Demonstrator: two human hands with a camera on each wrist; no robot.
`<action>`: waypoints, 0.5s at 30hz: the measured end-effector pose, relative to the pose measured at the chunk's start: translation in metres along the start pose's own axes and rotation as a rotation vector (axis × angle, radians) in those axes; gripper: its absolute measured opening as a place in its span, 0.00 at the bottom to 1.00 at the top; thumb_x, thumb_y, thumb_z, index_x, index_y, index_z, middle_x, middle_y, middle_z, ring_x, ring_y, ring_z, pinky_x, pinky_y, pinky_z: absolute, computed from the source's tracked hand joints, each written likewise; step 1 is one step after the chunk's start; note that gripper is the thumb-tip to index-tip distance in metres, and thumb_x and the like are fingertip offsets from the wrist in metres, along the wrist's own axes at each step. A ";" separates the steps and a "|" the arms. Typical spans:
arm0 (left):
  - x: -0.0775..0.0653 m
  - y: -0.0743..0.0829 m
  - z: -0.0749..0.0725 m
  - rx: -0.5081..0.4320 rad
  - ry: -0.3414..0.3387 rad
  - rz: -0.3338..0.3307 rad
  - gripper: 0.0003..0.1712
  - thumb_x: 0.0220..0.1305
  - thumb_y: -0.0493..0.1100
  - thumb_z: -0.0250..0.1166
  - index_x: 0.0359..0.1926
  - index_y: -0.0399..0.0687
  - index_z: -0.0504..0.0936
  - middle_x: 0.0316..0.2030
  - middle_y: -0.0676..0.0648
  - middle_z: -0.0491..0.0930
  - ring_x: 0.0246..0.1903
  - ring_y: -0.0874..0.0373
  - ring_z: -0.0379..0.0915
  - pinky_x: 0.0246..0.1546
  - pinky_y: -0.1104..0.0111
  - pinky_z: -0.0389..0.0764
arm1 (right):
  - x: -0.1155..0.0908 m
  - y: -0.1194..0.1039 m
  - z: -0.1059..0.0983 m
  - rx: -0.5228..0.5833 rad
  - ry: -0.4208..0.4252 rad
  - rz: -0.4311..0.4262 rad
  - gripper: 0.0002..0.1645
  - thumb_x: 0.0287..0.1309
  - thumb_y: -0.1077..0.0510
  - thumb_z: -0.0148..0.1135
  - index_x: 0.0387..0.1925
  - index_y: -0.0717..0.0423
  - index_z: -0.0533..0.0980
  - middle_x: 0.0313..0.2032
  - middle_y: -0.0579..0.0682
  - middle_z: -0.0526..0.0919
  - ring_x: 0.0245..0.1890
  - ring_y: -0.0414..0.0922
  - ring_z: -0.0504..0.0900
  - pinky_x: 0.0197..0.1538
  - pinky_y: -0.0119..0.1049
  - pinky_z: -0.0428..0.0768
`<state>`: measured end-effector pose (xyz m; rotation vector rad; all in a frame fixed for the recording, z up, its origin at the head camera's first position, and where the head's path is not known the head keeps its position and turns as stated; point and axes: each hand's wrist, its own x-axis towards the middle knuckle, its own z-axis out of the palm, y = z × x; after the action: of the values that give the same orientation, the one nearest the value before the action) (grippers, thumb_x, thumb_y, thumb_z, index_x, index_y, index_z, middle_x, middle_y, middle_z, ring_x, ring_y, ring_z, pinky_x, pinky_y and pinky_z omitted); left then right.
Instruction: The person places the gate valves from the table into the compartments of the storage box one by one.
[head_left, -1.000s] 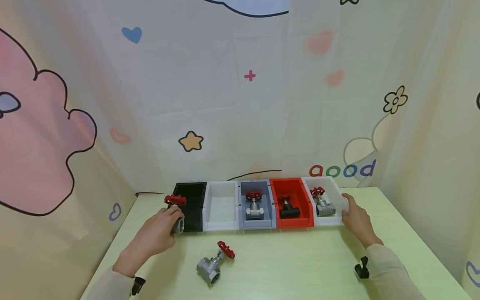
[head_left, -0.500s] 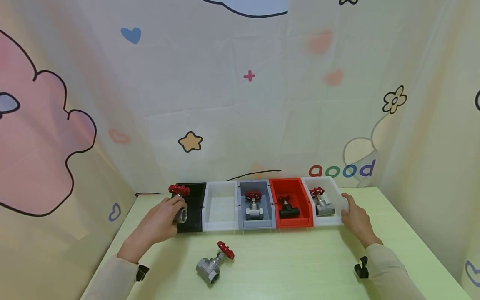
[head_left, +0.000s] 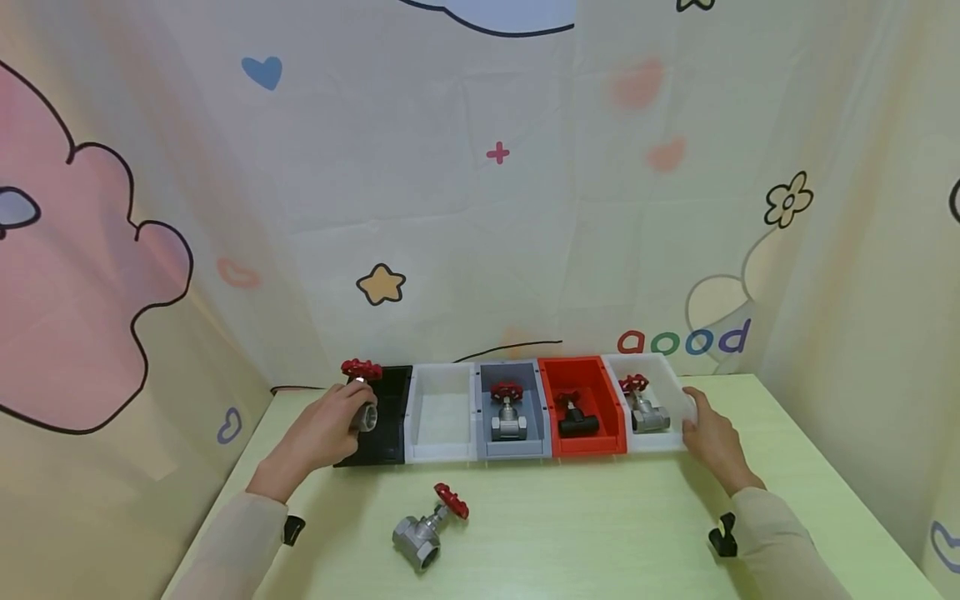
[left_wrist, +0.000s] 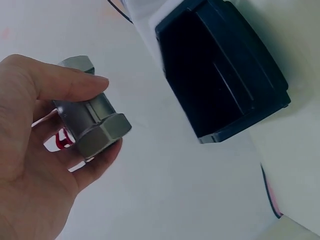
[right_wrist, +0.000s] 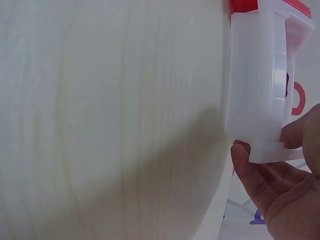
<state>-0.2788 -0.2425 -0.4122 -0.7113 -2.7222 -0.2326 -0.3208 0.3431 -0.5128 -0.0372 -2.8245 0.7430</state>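
Observation:
My left hand (head_left: 327, 425) grips a metal gate valve (left_wrist: 90, 110) with a red handwheel (head_left: 362, 369), held upright over the left side of the black bin (head_left: 390, 417). In the left wrist view the thumb lies across the valve's body and the fingers curl beneath it, apart from the bin. At the other end of the row, my right hand (head_left: 716, 442) pinches the side wall of the right-hand white bin (right_wrist: 257, 85), thumb on its rim and fingers outside. Inside that bin lies another red-wheeled valve (head_left: 649, 415).
Between the end bins stand a white bin (head_left: 444, 454), a grey bin (head_left: 516, 451) holding a metal valve (head_left: 509, 425), and a red bin (head_left: 592, 444) holding a black valve (head_left: 577, 422). One more metal valve (head_left: 420, 537) lies on the table (head_left: 570, 525) in front.
My left hand has moved right and a little away from me, bringing its gate valve over the black bin. The right hand keeps its place on the white bin.

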 end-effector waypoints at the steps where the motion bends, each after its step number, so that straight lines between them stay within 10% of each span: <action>1: 0.001 -0.002 0.001 -0.004 -0.002 -0.005 0.24 0.48 0.26 0.62 0.49 0.44 0.80 0.48 0.47 0.79 0.47 0.48 0.75 0.46 0.54 0.81 | 0.000 0.000 0.000 -0.001 -0.001 0.001 0.34 0.63 0.63 0.50 0.70 0.61 0.55 0.50 0.80 0.75 0.42 0.71 0.80 0.35 0.58 0.78; 15: 0.015 -0.013 0.021 -0.045 -0.036 -0.056 0.23 0.52 0.28 0.63 0.52 0.43 0.80 0.53 0.46 0.78 0.49 0.47 0.74 0.52 0.51 0.79 | 0.001 0.000 -0.001 0.005 -0.025 0.031 0.35 0.64 0.63 0.51 0.70 0.60 0.54 0.52 0.79 0.75 0.43 0.70 0.80 0.36 0.57 0.78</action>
<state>-0.3027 -0.2422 -0.4273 -0.6582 -2.7813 -0.2976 -0.3212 0.3437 -0.5122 -0.0716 -2.8516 0.7623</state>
